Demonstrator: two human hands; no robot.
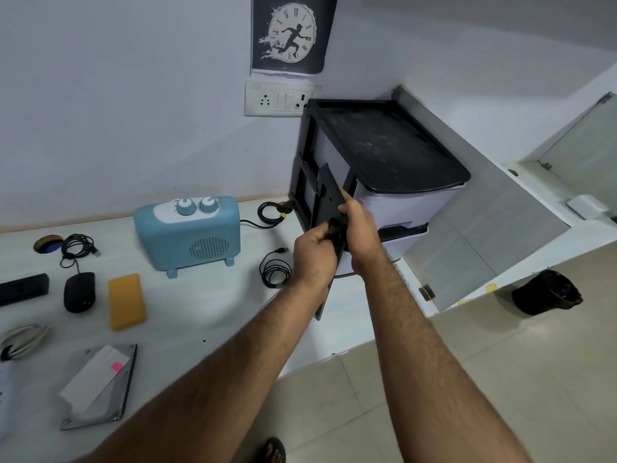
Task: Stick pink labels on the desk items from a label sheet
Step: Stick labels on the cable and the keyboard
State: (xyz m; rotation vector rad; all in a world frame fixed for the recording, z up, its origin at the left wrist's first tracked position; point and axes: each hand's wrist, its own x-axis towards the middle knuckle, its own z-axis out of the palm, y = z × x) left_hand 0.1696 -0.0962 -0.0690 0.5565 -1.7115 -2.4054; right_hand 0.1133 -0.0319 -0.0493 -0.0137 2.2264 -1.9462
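Both my hands hold a flat black panel (pixel 326 198), upright and tilted, in front of the black-topped drawer unit (pixel 394 152). My left hand (pixel 314 259) grips its lower edge; my right hand (pixel 359 228) grips its right edge. On the desk at the lower left, a white label sheet (pixel 93 379) with one pink label (pixel 117 365) lies on a dark pad (pixel 128 396). Desk items stand to the left: a blue radio (pixel 190 235), a yellow block (pixel 126 300), a black mouse (pixel 79 292).
On the white desk (pixel 200 312) lie two coiled black cables (pixel 275 272) (pixel 272 213), a black remote (pixel 23 289) and a coaster (pixel 48 243). A wall socket (pixel 280 98) sits behind. A black bin (pixel 547 292) stands on the floor at the right.
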